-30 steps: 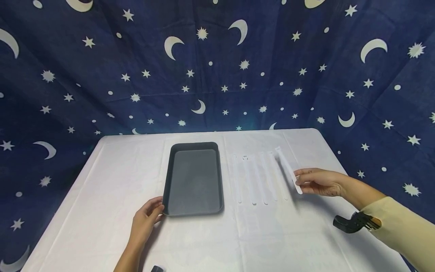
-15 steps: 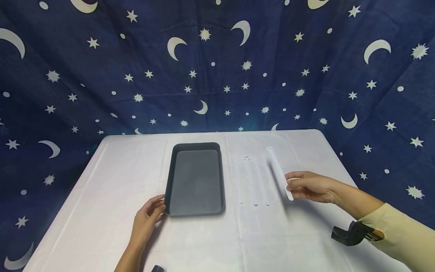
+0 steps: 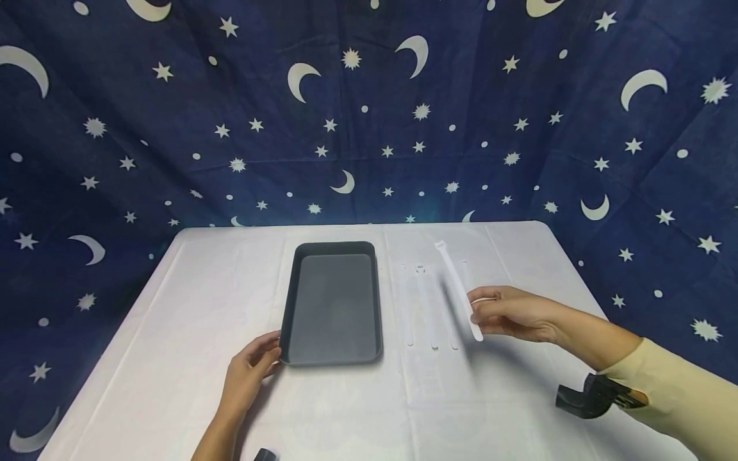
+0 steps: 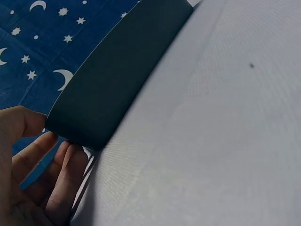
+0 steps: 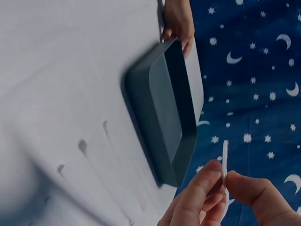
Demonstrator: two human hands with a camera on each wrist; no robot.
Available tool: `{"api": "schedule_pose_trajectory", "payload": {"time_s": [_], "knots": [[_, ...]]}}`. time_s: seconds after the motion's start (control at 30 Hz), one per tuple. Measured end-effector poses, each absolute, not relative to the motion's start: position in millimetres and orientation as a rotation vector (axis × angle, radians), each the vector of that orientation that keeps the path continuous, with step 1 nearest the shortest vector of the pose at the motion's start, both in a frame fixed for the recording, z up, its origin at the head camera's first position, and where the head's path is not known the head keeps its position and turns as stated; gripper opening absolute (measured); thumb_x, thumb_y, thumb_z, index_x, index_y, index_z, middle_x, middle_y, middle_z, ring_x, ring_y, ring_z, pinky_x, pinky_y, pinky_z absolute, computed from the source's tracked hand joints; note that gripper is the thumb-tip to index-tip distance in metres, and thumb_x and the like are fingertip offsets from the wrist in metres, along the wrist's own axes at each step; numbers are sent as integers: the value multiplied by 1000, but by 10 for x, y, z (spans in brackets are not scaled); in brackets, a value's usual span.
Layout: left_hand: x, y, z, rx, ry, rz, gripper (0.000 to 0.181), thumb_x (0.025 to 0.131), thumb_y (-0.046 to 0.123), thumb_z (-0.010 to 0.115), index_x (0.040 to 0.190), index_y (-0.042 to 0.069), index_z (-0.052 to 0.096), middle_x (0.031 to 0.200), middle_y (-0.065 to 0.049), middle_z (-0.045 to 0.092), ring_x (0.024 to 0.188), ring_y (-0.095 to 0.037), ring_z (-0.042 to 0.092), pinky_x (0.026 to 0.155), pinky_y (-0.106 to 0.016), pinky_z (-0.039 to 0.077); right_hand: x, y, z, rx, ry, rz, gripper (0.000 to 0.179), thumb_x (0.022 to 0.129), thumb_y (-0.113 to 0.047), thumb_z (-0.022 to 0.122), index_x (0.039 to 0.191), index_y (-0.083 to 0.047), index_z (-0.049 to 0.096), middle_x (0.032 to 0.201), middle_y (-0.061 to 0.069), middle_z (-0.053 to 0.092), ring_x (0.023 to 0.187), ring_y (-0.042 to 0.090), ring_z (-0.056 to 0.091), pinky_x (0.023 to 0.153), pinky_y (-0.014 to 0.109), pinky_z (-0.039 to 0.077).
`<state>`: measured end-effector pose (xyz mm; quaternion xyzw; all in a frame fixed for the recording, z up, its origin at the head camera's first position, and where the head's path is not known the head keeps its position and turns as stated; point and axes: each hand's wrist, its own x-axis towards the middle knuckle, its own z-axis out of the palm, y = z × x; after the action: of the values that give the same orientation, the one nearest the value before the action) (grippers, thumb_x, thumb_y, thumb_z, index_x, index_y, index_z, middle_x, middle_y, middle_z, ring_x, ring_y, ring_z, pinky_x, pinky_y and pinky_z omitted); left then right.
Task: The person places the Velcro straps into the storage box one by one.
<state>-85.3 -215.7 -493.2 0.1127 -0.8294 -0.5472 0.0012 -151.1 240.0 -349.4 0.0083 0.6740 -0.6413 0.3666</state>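
My right hand pinches a long, flat white strip between thumb and fingers, near its lower end. The strip is tilted above the table, and its far end is wider and looks slotted. In the right wrist view the strip appears edge-on between the fingertips. My left hand holds the near left corner of a dark grey baking tray. The left wrist view shows its fingers against the tray's outer wall. Nothing lies in the tray.
Several similar strips lie side by side on the white tablecloth, right of the tray. They are hard to see against it. A dark blue curtain with moons and stars hangs behind the table's back edge.
My right hand has carried the strip leftward, over the strips lying on the cloth. The left hand and the tray stay in place; the head view shifts slightly.
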Motion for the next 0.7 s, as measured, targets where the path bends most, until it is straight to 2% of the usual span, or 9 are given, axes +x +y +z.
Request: {"api": "schedule_pose_trajectory", "payload": {"time_s": [0.23, 0.47, 0.7], "knots": [[-854, -2172, -4925, 354, -2605, -1737, 41, 96, 31, 63, 132, 12, 60, 124, -14, 66, 105, -16, 69, 83, -26, 61, -1488, 2260, -3411, 2, 1744, -1628, 47, 81, 1, 65, 123, 2, 45, 84, -3, 65, 81, 11, 65, 78, 26, 61], [-863, -2173, -4927, 355, -2611, -1729, 41, 96, 31, 63, 132, 11, 60, 124, -14, 66, 109, -24, 68, 83, -26, 61, -1499, 2151, -3364, 5, 1760, -1607, 46, 81, -1, 63, 123, 1, 46, 83, -2, 63, 80, 10, 62, 77, 24, 59], [-860, -2177, -4930, 350, -2601, -1763, 41, 97, 28, 62, 134, 10, 58, 126, -13, 65, 109, -20, 68, 84, -24, 60, -1517, 2011, -3317, 5, 1760, -1604, 51, 79, 0, 64, 125, 2, 44, 85, -2, 63, 81, 11, 62, 77, 24, 60]]}}
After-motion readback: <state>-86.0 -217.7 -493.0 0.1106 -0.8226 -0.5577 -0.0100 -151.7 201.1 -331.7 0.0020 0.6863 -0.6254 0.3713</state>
